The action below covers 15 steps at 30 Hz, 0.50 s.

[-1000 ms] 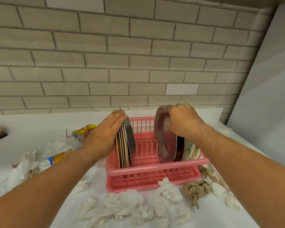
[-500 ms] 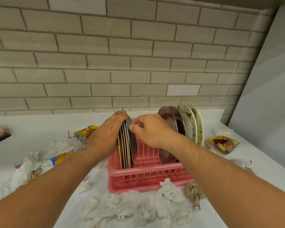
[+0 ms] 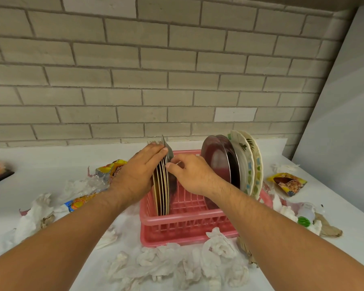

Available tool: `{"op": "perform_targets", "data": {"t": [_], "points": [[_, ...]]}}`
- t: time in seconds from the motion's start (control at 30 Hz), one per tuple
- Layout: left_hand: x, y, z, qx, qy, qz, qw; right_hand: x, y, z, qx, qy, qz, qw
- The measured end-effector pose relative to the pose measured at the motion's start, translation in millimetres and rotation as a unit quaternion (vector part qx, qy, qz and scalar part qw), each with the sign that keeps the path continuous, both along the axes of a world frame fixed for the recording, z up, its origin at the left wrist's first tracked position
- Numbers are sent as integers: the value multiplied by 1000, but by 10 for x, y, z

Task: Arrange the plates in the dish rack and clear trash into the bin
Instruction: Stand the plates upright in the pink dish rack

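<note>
Centre of frame: a stack of plates (image 3: pixel 161 185) stands on edge at the left end of the pink dish rack (image 3: pixel 187 225), rims running near to far. The left hand (image 3: pixel 135 177) presses straight fingers flat against the stack's left face. The right hand (image 3: pixel 189 175), on the free side, has curled fingers that pinch the upper rim of the steel plate (image 3: pixel 170 152), outermost on the right. The racked plates (image 3: pixel 235 164) lean at the rack's right end, with bare slots between them and the pinch. Crumpled tissues (image 3: pixel 177 263) lie below.
</note>
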State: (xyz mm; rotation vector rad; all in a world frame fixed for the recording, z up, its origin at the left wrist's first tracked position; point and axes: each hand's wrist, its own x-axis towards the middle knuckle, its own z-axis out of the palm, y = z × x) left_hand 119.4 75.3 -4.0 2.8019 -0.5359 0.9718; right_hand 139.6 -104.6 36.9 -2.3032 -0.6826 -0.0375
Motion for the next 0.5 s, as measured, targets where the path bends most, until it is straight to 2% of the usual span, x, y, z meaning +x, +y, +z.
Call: {"op": "perform_targets", "data": {"t": [0.2, 0.5], "points": [[10, -1, 82, 28, -22, -8, 999, 10, 14, 26, -34, -16, -14, 999], [18, -41, 145, -48, -4, -31, 998, 34, 99, 133, -26, 21, -42, 999]]}}
